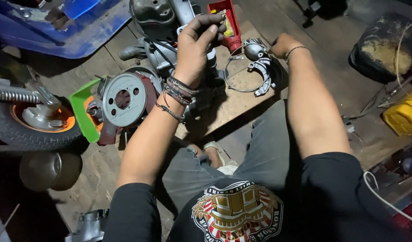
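A: Grey metal engine (170, 54) sits on wooden floor (242, 94); left hand (195, 42) above it, fingers (210, 22) pinching a small part.

B: Right hand (282, 45) grips round metal housing (260, 62); its fingers hidden, cannot tell.

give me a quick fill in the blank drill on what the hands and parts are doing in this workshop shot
1. The left hand wears several ____ at the wrist.
2. The round grey drum plate sits in front of a ____ tray.
3. The right hand rests by a curved metal bracket on the ____ floor.

Missing words: bracelets; green; wooden
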